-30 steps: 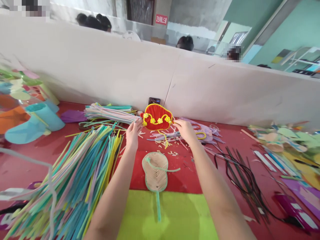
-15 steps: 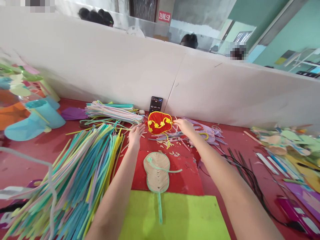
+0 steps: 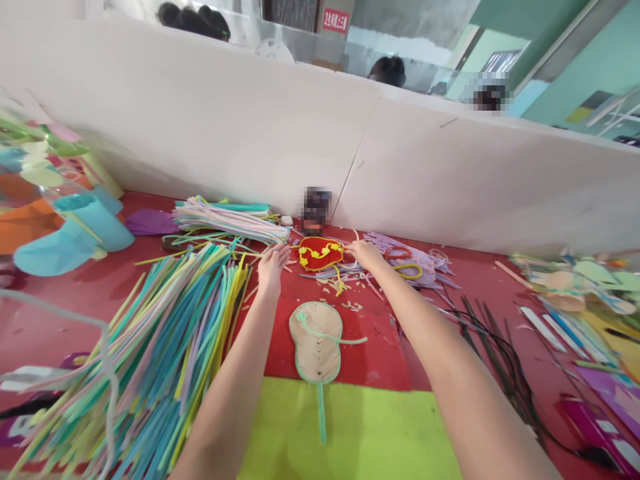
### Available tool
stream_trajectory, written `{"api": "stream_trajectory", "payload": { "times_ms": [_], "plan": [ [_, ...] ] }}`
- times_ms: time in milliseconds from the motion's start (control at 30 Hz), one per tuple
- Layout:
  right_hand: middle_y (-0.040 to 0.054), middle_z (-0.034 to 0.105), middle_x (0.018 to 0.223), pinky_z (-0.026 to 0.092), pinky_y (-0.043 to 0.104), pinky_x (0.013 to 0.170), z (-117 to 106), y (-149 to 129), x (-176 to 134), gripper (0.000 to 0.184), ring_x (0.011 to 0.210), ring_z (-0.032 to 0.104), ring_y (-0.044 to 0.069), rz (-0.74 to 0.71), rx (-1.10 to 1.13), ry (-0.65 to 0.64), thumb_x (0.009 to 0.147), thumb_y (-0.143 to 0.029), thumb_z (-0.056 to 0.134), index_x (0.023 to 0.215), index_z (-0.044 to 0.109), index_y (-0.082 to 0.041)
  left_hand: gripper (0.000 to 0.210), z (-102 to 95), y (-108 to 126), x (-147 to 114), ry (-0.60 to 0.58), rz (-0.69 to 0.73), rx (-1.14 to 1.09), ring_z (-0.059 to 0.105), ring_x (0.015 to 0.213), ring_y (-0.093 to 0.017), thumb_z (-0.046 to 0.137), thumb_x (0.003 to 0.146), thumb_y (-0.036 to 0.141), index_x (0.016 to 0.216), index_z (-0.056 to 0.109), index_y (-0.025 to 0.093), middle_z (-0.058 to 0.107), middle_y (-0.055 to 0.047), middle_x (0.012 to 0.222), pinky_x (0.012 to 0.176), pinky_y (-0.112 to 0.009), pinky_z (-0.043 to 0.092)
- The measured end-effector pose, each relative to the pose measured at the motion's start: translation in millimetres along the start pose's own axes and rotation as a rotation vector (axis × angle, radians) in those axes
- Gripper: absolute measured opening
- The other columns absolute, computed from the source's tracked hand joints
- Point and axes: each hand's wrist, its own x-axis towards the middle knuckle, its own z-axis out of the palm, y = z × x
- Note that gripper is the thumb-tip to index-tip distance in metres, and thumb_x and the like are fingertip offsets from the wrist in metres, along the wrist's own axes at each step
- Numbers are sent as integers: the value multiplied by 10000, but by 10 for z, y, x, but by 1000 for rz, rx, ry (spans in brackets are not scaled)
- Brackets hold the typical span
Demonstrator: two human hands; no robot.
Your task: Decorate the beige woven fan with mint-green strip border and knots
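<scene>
Between my two hands is a red, fuzzy, rounded fan-like piece with a yellow border and a wavy yellow line of small flowers; a yellow strand hangs from its lower edge. My left hand pinches at its left end, where a thin yellow stem shows. At the right end, the fingertips of my right hand grip its edge. Closer to me lies a beige pipe-cleaner fan with a mint rim and handle, a loose mint strand across its face.
A large heap of coloured pipe cleaners spreads at left, a white and pink bundle behind it. A blurred phone leans on the white partition. Scissors lie among lilac stems. A magenta glue gun rests at right.
The red piece has come down slightly and tipped flatter, showing less of its face. Both hands stay at its ends. The camera view has shifted a little.
</scene>
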Motion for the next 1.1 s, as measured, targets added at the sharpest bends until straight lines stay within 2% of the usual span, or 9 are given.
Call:
{"api": "stream_trajectory", "payload": {
  "times_ms": [200,300,400,500,600,667,833,933,1100],
  "plan": [
    [100,658,1075,420,302,890,-40,-128,-196,257,1014,595,203,12,60,95,877,-306,557,1087,666,-204,223,150,188,-133,-34,92,27,677,920,-160,497,846,227,1001,617,120,694,-126,1016,931,-340,475],
    [66,672,973,433,280,848,-94,-333,-434,179,912,613,169,-32,184,164,877,-292,560,946,696,-199,239,268,345,-260,-74,182,94,670,886,-154,540,808,248,997,629,132,696,-83,931,887,-315,492],
    [51,663,860,444,292,784,-126,-635,-776,149,817,605,167,-94,377,244,852,-303,595,844,697,-195,242,298,412,-358,-90,272,307,660,819,-158,544,787,255,976,642,141,688,-59,867,802,-294,509],
    [40,645,825,445,289,746,-112,-965,-1149,158,791,593,163,-125,512,233,838,-335,612,837,690,-198,208,170,351,-423,-167,303,700,645,740,-170,529,777,231,912,664,148,681,-51,789,743,-295,502],
    [41,642,858,444,295,768,-54,-1239,-1463,128,834,594,168,-130,586,145,813,-322,646,835,686,-202,168,-68,223,-518,-251,277,1060,645,789,-193,561,757,224,861,677,159,692,-72,862,776,-304,482],
    [36,634,852,443,301,766,2,-1366,-1618,147,842,589,175,-82,595,131,801,-349,656,849,680,-212,157,-229,145,-615,-282,201,1221,646,795,-206,567,770,260,836,675,168,696,-79,858,762,-307,475],
    [35,639,922,436,329,838,177,-1535,-1840,176,939,580,202,-36,590,124,751,-325,713,887,660,-226,171,-458,48,-886,-339,160,1291,636,816,-200,542,805,280,861,659,169,695,-77,884,760,-296,460],
    [40,636,927,437,345,842,275,-1587,-1890,190,950,578,216,-1,546,132,738,-287,728,903,656,-226,150,-477,15,-982,-353,192,1290,627,837,-196,535,811,254,861,649,171,686,-73,897,776,-295,452],
    [39,639,909,427,348,830,347,-1600,-1903,79,930,578,213,2,499,166,802,-241,660,875,638,-226,148,-456,-65,-1028,-399,215,1277,615,829,-187,511,832,233,877,640,176,671,-66,899,770,-289,454]
  ]
}}
